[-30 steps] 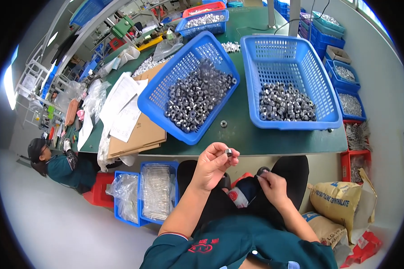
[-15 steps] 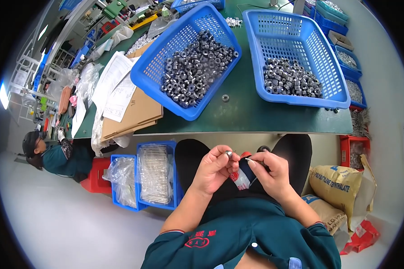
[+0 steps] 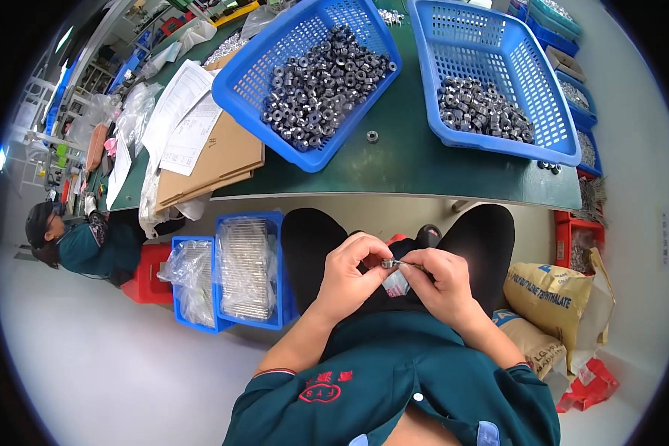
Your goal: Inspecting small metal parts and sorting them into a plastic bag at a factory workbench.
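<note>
Over my lap, my left hand pinches a small round metal part, like the ring-shaped pieces in the baskets. My right hand is closed on a thin tool with a narrow tip, which meets the part's edge. The fingers cover most of the tool, so its kind is hidden. On the green table ahead, a left blue basket and a right blue basket hold many shiny metal rings with centre holes. A single metal ring lies on the table between them.
Cardboard sheets and papers lie left of the baskets. Below the table's left side, blue crates hold bagged metal rods. Printed sacks stand at right, near a red bin. A co-worker sits far left.
My hands have come together, bringing the tool's tip to the metal part. My left hand has turned and moved slightly right. The whole view has shifted, with the table now higher in it.
</note>
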Motion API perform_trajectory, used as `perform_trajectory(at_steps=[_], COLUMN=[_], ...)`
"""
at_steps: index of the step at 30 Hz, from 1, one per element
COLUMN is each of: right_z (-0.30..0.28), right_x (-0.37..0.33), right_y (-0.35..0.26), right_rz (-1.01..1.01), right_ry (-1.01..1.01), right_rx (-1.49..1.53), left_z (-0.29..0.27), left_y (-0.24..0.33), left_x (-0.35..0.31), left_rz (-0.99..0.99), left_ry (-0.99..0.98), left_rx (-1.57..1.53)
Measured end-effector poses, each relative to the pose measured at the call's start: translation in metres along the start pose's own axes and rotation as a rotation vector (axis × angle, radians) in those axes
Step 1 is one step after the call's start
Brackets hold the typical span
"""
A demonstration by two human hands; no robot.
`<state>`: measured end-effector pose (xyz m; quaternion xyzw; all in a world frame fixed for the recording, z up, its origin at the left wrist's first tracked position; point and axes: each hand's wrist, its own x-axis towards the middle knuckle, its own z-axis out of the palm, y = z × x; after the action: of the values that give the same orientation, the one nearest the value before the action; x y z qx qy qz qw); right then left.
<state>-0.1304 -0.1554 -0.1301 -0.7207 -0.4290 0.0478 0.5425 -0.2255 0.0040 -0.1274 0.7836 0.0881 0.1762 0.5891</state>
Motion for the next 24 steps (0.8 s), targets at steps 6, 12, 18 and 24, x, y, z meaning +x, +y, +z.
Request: perform_trajectory(at_steps=[6,12,18,24], right_z=[-0.004,-0.005,-0.004,-0.003], right_x=[-0.004,-0.007,-0.007,-0.010], right_y=[-0.002,-0.001,-0.001,-0.003], right_rz=[0.013,-0.089,-0.091,0.453], right_ry=[-0.032,-0.009,-0.030,-0.133], right_rx=[-0.022,-0.075,-0.103,0.282], left_z=[-0.001,0.001,-0.001,0.001], left_y=[-0.010,-0.014,-0.008,-0.007], left_x=[-0.004,-0.006,-0.003,0.000], left_rz=[-0.159,-0.197,-0.035,0.115], left_ry=[-0.069,-0.087,-0.101,-0.090], left_rx=[-0.202,-0.293,-0.064,0.175])
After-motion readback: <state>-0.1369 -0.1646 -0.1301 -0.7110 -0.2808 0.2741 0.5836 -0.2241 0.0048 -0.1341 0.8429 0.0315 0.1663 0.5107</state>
